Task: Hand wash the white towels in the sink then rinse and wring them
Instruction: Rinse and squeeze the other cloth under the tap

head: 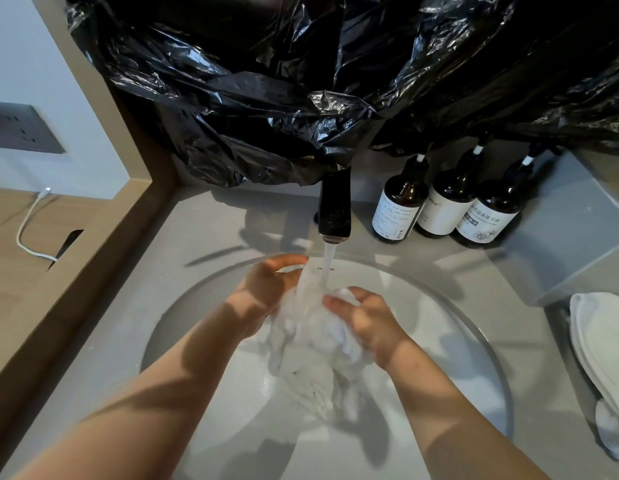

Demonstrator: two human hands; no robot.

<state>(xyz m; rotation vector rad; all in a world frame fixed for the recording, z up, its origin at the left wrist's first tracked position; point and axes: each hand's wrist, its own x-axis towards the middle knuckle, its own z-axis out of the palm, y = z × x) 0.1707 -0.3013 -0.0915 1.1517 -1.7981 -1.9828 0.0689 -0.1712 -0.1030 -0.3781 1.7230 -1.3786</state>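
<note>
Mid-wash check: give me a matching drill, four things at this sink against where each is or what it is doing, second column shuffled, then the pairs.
1. wet towel
2. faucet
3. brown bottles
4. folded towels

A. lying on the counter, right of the sink
B. held by the left hand and right hand under the stream
C. running water
D. standing behind the sink, right of the faucet

Pairs: 1-B, 2-C, 3-D, 4-A
</note>
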